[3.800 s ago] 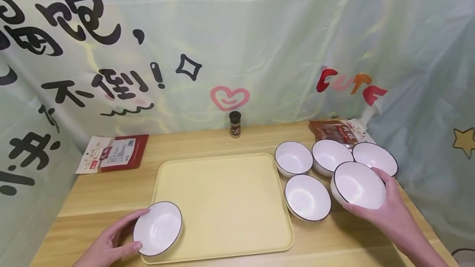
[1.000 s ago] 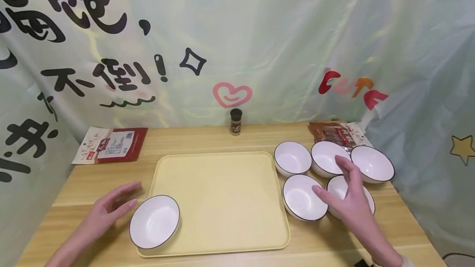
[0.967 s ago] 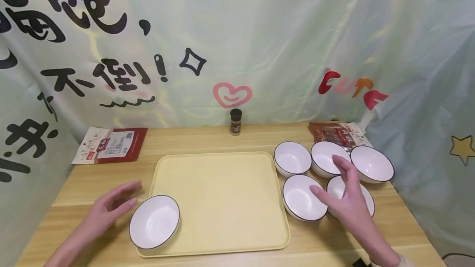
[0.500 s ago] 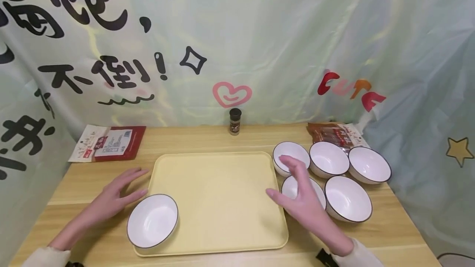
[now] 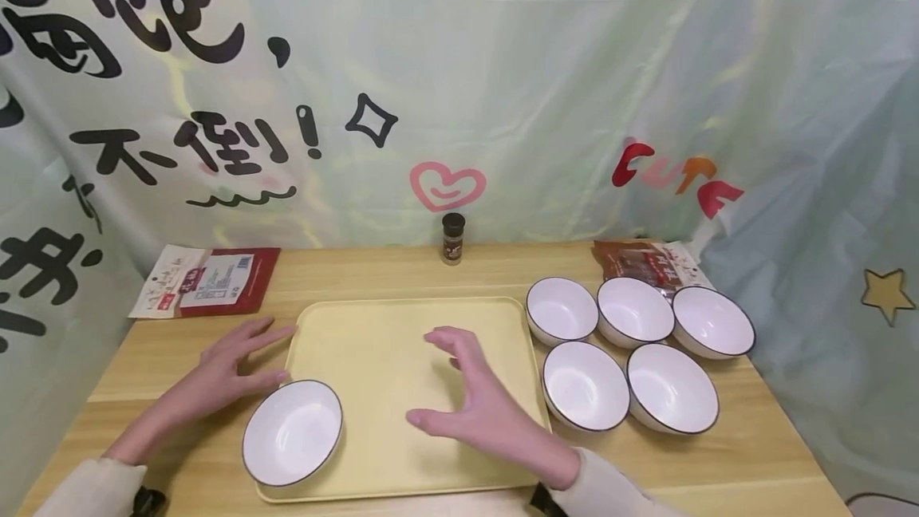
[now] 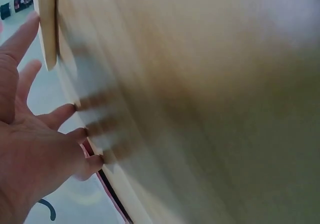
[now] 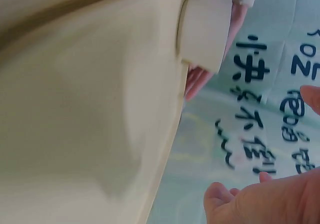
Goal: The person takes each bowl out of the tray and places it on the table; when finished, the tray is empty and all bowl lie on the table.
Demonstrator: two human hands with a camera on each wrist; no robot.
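Note:
A cream rectangular tray point(image 5: 380, 349) lies on the wooden table. At its front left corner sits a white bowl point(image 5: 293, 433) with a dark rim, untouched by either hand. My left hand point(image 5: 215, 377) is just behind and left of this bowl, at the tray's left edge, holding nothing. In the left wrist view, several fingertips point(image 6: 94, 162) rest on the table surface. Over the middle of the tray hovers my right hand point(image 5: 481, 413), thumb and fingers spread apart with nothing between them. The right wrist view shows the bowl point(image 7: 205, 31) on the tray with left-hand fingers behind it.
Several more white bowls point(image 5: 585, 385) stand in two rows right of the tray. A red and white food packet point(image 5: 208, 282) lies at the back left, a brown packet point(image 5: 639, 262) behind the bowls. One spice jar point(image 5: 452, 239) stands near the back curtain point(image 5: 546, 102).
Both hands have let go of the bowls they held; the right one's bowl now stands in the right-hand group. My right hand has moved left over the tray. The left hand shifted slightly farther back.

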